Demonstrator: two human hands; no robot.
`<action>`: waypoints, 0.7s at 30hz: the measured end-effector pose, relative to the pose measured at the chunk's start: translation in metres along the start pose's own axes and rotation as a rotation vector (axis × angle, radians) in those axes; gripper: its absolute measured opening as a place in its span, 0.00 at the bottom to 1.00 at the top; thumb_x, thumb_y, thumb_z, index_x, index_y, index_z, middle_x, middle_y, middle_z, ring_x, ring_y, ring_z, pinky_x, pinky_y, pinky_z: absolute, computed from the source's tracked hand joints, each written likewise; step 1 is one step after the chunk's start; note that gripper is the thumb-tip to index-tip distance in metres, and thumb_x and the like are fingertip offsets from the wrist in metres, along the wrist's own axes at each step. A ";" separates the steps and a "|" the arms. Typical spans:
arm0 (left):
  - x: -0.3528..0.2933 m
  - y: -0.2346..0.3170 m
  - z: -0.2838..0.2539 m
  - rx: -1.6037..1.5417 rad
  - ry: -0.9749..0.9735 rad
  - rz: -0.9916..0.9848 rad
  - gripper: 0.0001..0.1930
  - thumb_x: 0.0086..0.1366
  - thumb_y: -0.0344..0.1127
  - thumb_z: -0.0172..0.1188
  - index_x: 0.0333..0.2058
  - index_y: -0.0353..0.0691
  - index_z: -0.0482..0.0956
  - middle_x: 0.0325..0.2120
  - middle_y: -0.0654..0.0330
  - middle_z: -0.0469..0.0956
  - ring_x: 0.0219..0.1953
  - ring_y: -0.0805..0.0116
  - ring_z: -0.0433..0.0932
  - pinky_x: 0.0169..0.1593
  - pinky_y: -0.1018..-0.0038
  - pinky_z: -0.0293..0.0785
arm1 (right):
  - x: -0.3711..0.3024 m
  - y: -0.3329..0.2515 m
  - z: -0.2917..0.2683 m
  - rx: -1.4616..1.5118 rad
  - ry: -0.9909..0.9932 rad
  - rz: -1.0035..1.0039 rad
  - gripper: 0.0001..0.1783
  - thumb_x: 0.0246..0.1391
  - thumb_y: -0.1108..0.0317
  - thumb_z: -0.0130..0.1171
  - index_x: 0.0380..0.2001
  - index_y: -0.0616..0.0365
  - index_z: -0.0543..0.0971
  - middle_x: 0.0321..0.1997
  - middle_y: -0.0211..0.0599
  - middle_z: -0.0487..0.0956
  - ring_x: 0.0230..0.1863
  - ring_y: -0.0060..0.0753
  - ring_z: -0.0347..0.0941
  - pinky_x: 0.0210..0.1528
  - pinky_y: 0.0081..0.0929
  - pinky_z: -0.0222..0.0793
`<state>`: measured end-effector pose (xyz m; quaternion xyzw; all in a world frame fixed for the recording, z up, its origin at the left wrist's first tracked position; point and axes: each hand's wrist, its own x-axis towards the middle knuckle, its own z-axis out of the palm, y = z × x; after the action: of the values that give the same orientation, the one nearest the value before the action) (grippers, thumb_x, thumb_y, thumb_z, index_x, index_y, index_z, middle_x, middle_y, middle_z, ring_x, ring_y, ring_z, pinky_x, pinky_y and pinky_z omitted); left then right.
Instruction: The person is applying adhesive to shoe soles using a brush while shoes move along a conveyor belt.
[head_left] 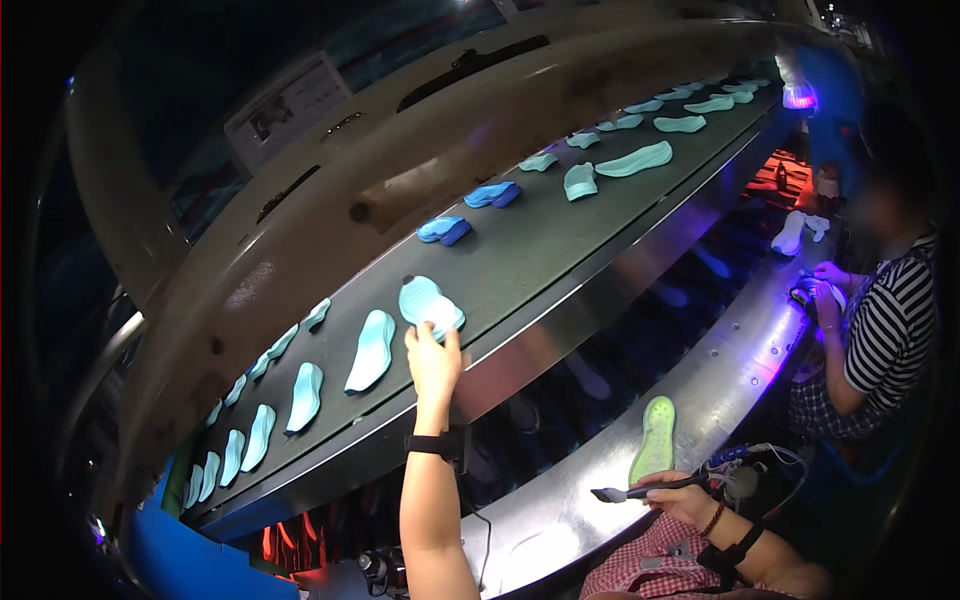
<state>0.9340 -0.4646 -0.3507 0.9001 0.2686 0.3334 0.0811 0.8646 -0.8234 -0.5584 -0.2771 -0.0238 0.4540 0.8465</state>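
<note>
My left hand [437,362] reaches over the dark conveyor belt, its fingertips closed on the near edge of a pale blue shoe sole [422,298]. That sole has a dark patch at its far end. Another pale blue sole [372,350] lies just left of the hand. My right hand [680,498], low at the right, grips a brush [640,493] by its black handle, bristles pointing left. Behind the brush, a yellow-green shoe sole [655,437] rests on the curved metal ledge [570,510], its lower end partly hidden by my right hand.
Several pale blue soles and two darker blue ones [492,195] lie along the belt [540,240]. A brown machine hood [300,215] overhangs its far side. At right, a person in a striped shirt [890,310] works by the ledge. Red-lit racks [780,180] stand beyond the belt.
</note>
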 end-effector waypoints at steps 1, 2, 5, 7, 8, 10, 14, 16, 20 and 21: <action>-0.001 0.000 -0.003 -0.050 0.102 0.104 0.16 0.54 0.40 0.56 0.34 0.33 0.69 0.45 0.41 0.65 0.45 0.43 0.67 0.48 0.59 0.64 | 0.001 0.001 -0.005 0.000 -0.031 -0.005 0.15 0.45 0.84 0.53 0.40 0.69 0.73 0.41 0.44 0.75 0.36 0.26 0.72 0.40 0.18 0.68; -0.006 0.002 -0.005 -0.052 0.176 0.172 0.13 0.54 0.38 0.57 0.28 0.33 0.69 0.41 0.44 0.66 0.44 0.46 0.66 0.48 0.61 0.63 | 0.000 0.000 -0.007 0.000 -0.020 -0.004 0.15 0.45 0.84 0.53 0.40 0.69 0.73 0.41 0.44 0.75 0.36 0.26 0.72 0.40 0.18 0.68; -0.025 -0.012 -0.022 -0.285 0.279 0.176 0.10 0.55 0.36 0.55 0.29 0.34 0.69 0.39 0.47 0.66 0.45 0.53 0.65 0.49 0.64 0.60 | -0.007 -0.006 -0.008 0.050 -0.011 -0.045 0.15 0.45 0.84 0.53 0.40 0.69 0.73 0.40 0.44 0.75 0.39 0.29 0.72 0.43 0.20 0.68; -0.051 -0.019 -0.037 -0.612 0.434 0.036 0.10 0.57 0.36 0.52 0.32 0.34 0.69 0.39 0.52 0.65 0.45 0.58 0.64 0.50 0.66 0.59 | -0.009 -0.007 -0.006 0.060 -0.004 -0.054 0.15 0.45 0.84 0.53 0.40 0.68 0.74 0.40 0.43 0.75 0.40 0.29 0.71 0.45 0.21 0.67; -0.068 -0.024 -0.050 -0.787 0.580 0.001 0.10 0.57 0.36 0.51 0.34 0.35 0.68 0.39 0.54 0.65 0.45 0.60 0.64 0.50 0.66 0.59 | -0.010 -0.008 -0.005 0.060 -0.010 -0.044 0.15 0.44 0.83 0.53 0.39 0.68 0.74 0.39 0.43 0.75 0.40 0.30 0.71 0.46 0.23 0.66; -0.100 -0.026 -0.067 -1.018 0.615 -0.208 0.13 0.55 0.31 0.50 0.40 0.35 0.65 0.40 0.56 0.64 0.46 0.63 0.65 0.50 0.69 0.61 | -0.007 -0.006 -0.006 0.040 -0.001 -0.048 0.14 0.44 0.83 0.54 0.39 0.67 0.74 0.39 0.43 0.76 0.41 0.31 0.71 0.48 0.24 0.65; -0.138 -0.034 -0.094 -1.559 -0.387 -0.776 0.23 0.47 0.22 0.51 0.46 0.33 0.62 0.37 0.56 0.71 0.40 0.61 0.73 0.44 0.61 0.73 | 0.001 -0.010 -0.008 0.016 0.002 -0.057 0.13 0.44 0.81 0.55 0.38 0.67 0.75 0.39 0.43 0.76 0.43 0.32 0.71 0.50 0.25 0.63; -0.170 -0.053 -0.104 -1.534 -0.456 -0.625 0.24 0.48 0.21 0.53 0.46 0.32 0.63 0.39 0.53 0.72 0.40 0.61 0.75 0.45 0.62 0.73 | 0.001 -0.018 0.001 0.007 -0.018 -0.078 0.13 0.44 0.81 0.54 0.38 0.67 0.75 0.39 0.43 0.76 0.43 0.31 0.70 0.50 0.24 0.62; -0.252 -0.040 -0.116 -1.885 -0.596 -0.649 0.35 0.56 0.53 0.50 0.55 0.34 0.56 0.45 0.46 0.69 0.42 0.50 0.73 0.47 0.56 0.69 | 0.005 -0.017 0.010 -0.040 -0.075 -0.075 0.13 0.43 0.82 0.54 0.36 0.67 0.75 0.38 0.43 0.76 0.44 0.32 0.70 0.52 0.26 0.61; -0.272 -0.045 -0.110 -1.867 -0.655 -0.786 0.38 0.55 0.59 0.47 0.56 0.35 0.56 0.45 0.46 0.68 0.44 0.49 0.72 0.48 0.55 0.68 | 0.008 -0.014 0.011 -0.067 -0.099 -0.065 0.13 0.43 0.81 0.54 0.36 0.67 0.75 0.38 0.43 0.76 0.43 0.32 0.70 0.51 0.25 0.61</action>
<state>0.6710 -0.5764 -0.4330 0.3774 0.1433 0.0994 0.9095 0.8762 -0.8186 -0.5442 -0.2817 -0.0899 0.4381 0.8489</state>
